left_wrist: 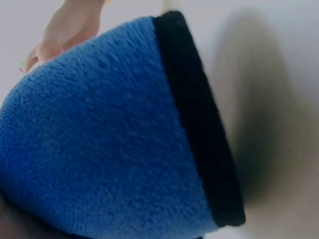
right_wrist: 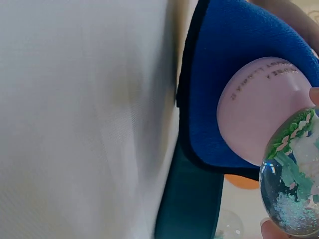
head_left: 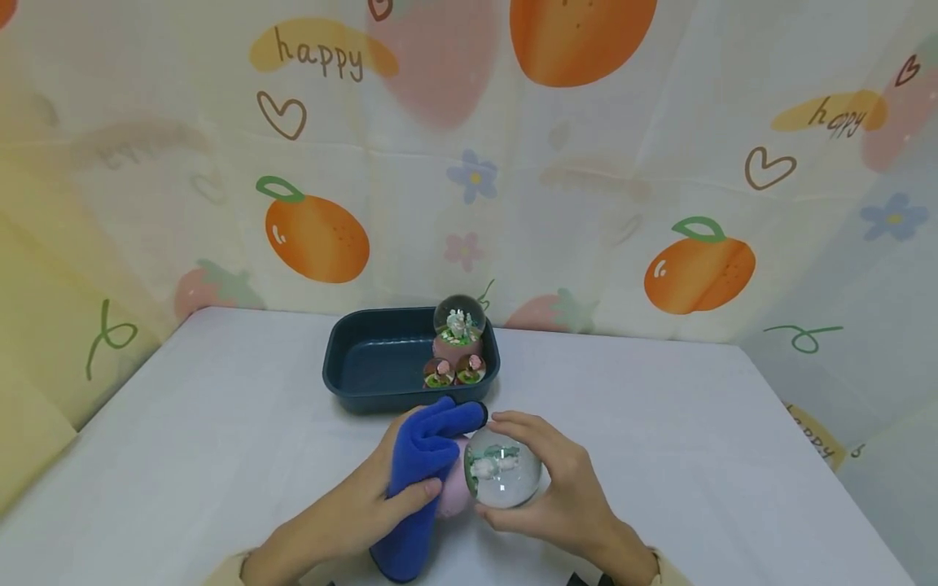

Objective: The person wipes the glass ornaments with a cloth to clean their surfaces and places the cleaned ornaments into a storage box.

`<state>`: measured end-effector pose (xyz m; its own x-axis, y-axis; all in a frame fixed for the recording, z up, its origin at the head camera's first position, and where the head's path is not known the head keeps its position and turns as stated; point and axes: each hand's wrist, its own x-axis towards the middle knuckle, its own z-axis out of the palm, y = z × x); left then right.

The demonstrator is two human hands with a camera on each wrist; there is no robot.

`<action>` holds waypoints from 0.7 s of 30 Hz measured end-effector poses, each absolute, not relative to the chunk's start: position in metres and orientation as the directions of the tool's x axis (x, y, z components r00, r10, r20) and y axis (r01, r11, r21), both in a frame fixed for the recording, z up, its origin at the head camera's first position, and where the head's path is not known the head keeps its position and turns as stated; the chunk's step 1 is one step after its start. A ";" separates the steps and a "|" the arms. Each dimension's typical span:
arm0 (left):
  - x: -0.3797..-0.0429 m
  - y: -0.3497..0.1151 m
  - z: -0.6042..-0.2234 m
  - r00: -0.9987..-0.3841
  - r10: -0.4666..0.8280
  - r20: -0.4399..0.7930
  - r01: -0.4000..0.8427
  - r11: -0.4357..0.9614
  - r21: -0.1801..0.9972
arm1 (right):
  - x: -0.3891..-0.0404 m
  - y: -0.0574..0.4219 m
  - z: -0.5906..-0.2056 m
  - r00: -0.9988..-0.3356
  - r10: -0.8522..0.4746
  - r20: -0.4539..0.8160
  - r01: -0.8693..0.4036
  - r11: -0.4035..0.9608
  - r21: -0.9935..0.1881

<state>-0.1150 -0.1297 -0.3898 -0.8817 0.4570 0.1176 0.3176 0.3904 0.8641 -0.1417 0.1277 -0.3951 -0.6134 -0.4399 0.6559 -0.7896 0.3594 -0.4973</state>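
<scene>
A snow globe (head_left: pixel 506 468) with a pink base (right_wrist: pixel 259 109) lies tipped sideways between the two hands, its glass end to the right. My right hand (head_left: pixel 567 480) grips the glass ball between thumb and fingers. With my left hand (head_left: pixel 374 496) I hold a blue cloth (head_left: pixel 421 464) with dark edging against the base. In the left wrist view the cloth (left_wrist: pixel 104 129) covers most of the picture and hides the globe. White and green figures show inside the glass in the right wrist view.
Behind the hands stands a dark teal tray (head_left: pixel 374 399). At its right end are a larger snow globe (head_left: pixel 459 321) with a pinkish base and two small globes (head_left: pixel 439 372) with pink figures. A white cloth (head_left: pixel 190 456) covers the table, and a printed curtain (head_left: pixel 410 228) hangs behind.
</scene>
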 end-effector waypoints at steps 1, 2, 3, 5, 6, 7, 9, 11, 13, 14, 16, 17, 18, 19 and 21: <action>-0.115 -0.131 -0.389 -0.877 0.463 0.130 0.332 0.388 0.860 | -0.142 0.128 -0.395 -0.620 -0.437 0.652 -0.785 0.357 -0.506; -0.115 -0.132 -0.388 -0.875 0.463 0.140 0.338 0.379 0.861 | -0.142 0.128 -0.395 -0.629 -0.433 0.646 -0.778 0.357 -0.518; -0.116 -0.134 -0.387 -0.876 0.460 0.145 0.339 0.373 0.863 | -0.142 0.128 -0.395 -0.637 -0.428 0.642 -0.771 0.356 -0.528; -0.117 -0.136 -0.385 -0.886 0.438 0.154 0.328 0.356 0.875 | -0.142 0.128 -0.394 -0.657 -0.417 0.628 -0.754 0.366 -0.546; -0.117 -0.137 -0.384 -0.895 0.420 0.148 0.308 0.345 0.887 | -0.142 0.129 -0.394 -0.664 -0.411 0.624 -0.747 0.376 -0.548; -0.117 -0.138 -0.383 -0.908 0.396 0.138 0.283 0.335 0.899 | -0.142 0.129 -0.393 -0.669 -0.405 0.623 -0.743 0.386 -0.547; -0.117 -0.139 -0.380 -0.926 0.360 0.112 0.234 0.317 0.919 | -0.143 0.129 -0.393 -0.674 -0.396 0.624 -0.738 0.407 -0.539; -0.117 -0.137 -0.380 -0.922 0.366 0.123 0.247 0.314 0.917 | -0.143 0.129 -0.393 -0.671 -0.388 0.631 -0.738 0.423 -0.526; -0.116 -0.133 -0.381 -0.914 0.390 0.116 0.264 0.353 0.898 | -0.142 0.128 -0.393 -0.657 -0.389 0.646 -0.751 0.415 -0.514; -0.116 -0.131 -0.383 -0.907 0.404 0.119 0.284 0.377 0.882 | -0.141 0.127 -0.393 -0.645 -0.392 0.656 -0.761 0.403 -0.508; -0.116 -0.126 -0.386 -0.895 0.422 0.145 0.332 0.414 0.847 | -0.140 0.126 -0.394 -0.621 -0.401 0.674 -0.782 0.376 -0.497; -0.116 -0.124 -0.387 -0.898 0.415 0.144 0.334 0.430 0.839 | -0.139 0.125 -0.394 -0.609 -0.406 0.681 -0.792 0.362 -0.492; -0.115 -0.123 -0.388 -0.900 0.406 0.159 0.343 0.437 0.832 | -0.137 0.124 -0.393 -0.600 -0.410 0.687 -0.799 0.350 -0.489; -0.115 -0.122 -0.389 -0.898 0.394 0.193 0.367 0.431 0.824 | -0.137 0.123 -0.393 -0.588 -0.411 0.696 -0.808 0.342 -0.480; -0.115 -0.121 -0.391 -0.889 0.372 0.267 0.414 0.404 0.816 | -0.135 0.123 -0.392 -0.573 -0.409 0.711 -0.819 0.332 -0.469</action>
